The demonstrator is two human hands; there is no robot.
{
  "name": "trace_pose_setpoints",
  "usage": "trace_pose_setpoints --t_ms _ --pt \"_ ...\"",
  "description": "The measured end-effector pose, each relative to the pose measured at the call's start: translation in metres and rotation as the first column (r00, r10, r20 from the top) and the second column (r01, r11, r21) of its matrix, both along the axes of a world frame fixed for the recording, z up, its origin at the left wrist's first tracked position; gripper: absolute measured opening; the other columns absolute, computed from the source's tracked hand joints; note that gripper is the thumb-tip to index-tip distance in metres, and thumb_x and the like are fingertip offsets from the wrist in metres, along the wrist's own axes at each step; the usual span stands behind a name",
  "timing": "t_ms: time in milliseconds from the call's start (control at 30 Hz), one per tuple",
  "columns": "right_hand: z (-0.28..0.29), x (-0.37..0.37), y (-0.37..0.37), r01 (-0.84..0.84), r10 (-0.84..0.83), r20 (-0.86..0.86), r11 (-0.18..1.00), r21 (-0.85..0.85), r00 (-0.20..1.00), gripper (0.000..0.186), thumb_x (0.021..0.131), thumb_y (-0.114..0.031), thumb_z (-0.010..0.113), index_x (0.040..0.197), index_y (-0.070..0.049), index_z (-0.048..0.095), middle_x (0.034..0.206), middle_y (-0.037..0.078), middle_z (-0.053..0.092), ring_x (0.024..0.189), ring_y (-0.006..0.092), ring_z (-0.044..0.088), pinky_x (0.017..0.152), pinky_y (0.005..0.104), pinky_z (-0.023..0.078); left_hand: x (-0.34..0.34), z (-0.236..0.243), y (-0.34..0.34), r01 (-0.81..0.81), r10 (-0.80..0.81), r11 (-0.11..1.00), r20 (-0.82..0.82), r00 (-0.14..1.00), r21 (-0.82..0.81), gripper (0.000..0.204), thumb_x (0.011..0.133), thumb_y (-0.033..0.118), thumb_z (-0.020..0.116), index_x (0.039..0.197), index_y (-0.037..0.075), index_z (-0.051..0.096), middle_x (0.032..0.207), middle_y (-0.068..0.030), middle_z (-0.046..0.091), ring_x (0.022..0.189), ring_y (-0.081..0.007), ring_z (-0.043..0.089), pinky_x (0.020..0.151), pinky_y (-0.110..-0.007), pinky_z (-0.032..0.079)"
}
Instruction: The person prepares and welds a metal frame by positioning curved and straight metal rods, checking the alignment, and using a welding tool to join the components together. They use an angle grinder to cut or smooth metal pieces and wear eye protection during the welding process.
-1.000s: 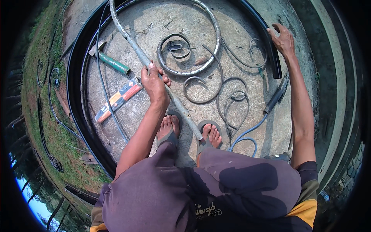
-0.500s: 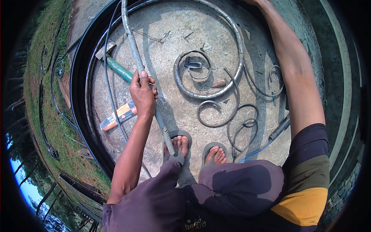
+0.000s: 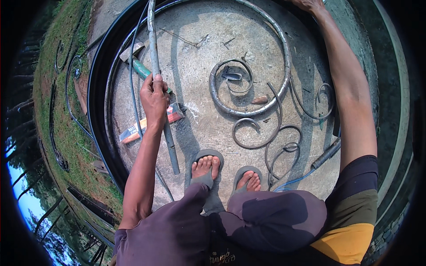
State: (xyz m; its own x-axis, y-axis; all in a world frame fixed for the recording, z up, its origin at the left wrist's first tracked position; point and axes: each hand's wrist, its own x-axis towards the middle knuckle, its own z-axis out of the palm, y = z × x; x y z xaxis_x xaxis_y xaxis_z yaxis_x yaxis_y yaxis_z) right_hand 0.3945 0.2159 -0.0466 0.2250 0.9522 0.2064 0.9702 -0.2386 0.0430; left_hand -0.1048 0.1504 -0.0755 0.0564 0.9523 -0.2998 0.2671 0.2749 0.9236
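Note:
My left hand [image 3: 154,96] is closed around a long grey metal pipe [image 3: 170,144], which runs from the top edge down beside my left foot. Under it lie a green-handled hammer [image 3: 141,69] and an orange and blue packet [image 3: 132,131]. My right hand [image 3: 310,6] is stretched to the top edge, by the black curved metal frame [image 3: 100,75]; its fingers are mostly cut off. To the right of the pipe lie a large silver scroll of bent pipe [image 3: 285,57] and several thin curled rods [image 3: 248,145].
A black tool handle [image 3: 325,158] with a blue cable lies at the right, by my forearm. My sandalled feet [image 3: 205,166] stand on the concrete slab [image 3: 213,31]. Grass [image 3: 57,119] with dark rods on it borders the slab at left.
My right hand has moved up to the top edge, away from where it was at the black frame's end. My left hand and the pipe have shifted left, the pipe now more upright.

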Motion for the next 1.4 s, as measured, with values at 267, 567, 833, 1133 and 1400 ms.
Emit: trace_pose_setpoints --t_ms 267,567,833,1133,1400 --pt "-0.008 -0.022 -0.035 -0.015 0.018 -0.021 0.991 0.133 1.0 0.05 0.08 -0.039 0.075 0.118 -0.008 0.064 0.118 0.018 0.061 0.114 0.0363 0.057 0.098 0.0464 0.046 -0.014 0.023 0.011 0.07 -0.081 0.996 -0.221 0.972 -0.057 0.033 0.104 0.037 0.05 0.104 0.005 0.06 0.064 0.0018 0.048 0.045 -0.005 0.043 0.038 -0.022 0.034" --pt "-0.026 0.009 -0.042 -0.111 0.118 0.094 0.991 -0.077 0.989 0.047 0.094 -0.052 0.058 0.116 -0.012 0.066 0.106 0.016 0.069 0.102 0.0361 0.064 0.088 0.048 0.05 -0.051 -0.004 0.023 0.091 -0.047 0.993 -0.471 0.881 0.072 0.044 0.101 0.04 0.053 0.083 0.001 0.059 0.064 -0.0071 0.055 0.054 -0.0158 0.052 0.052 -0.036 0.041" --pt "-0.037 -0.057 -0.115 -0.177 0.183 -0.004 0.959 0.223 0.983 0.035 0.089 -0.04 0.068 0.084 -0.005 0.064 0.077 0.014 0.062 0.074 0.033 0.065 0.067 0.0439 0.05 -0.082 0.009 0.007 0.12 0.04 0.975 -0.682 0.731 0.186 0.041 0.098 0.039 0.057 0.09 -0.001 0.061 0.073 -0.0209 0.061 0.065 -0.0317 0.057 0.066 -0.046 0.044" --pt "-0.006 -0.139 -0.176 -0.266 0.29 0.004 0.872 0.411 0.957 0.029 0.08 -0.03 0.079 0.078 -0.006 0.064 0.074 0.007 0.061 0.069 0.0243 0.061 0.063 0.0369 0.046 -0.18 0.026 -0.028 0.033 0.179 0.941 -0.577 0.797 0.337 0.04 0.095 0.039 0.066 0.082 0.002 0.06 0.062 -0.0011 0.05 0.06 -0.0081 0.045 0.055 -0.03 0.035" --pt "-0.015 -0.228 -0.167 -0.413 0.453 0.026 0.786 0.46 0.891 0.032 0.081 -0.034 0.078 0.076 -0.008 0.061 0.071 0.006 0.057 0.066 0.0234 0.058 0.061 0.0361 0.044 -0.26 0.042 -0.084 -0.003 0.209 0.97 -0.82 0.533 0.245 0.035 0.091 0.033 0.07 0.106 0.002 0.066 0.088 -0.0182 0.069 0.084 -0.0283 0.068 0.075 -0.038 0.051"
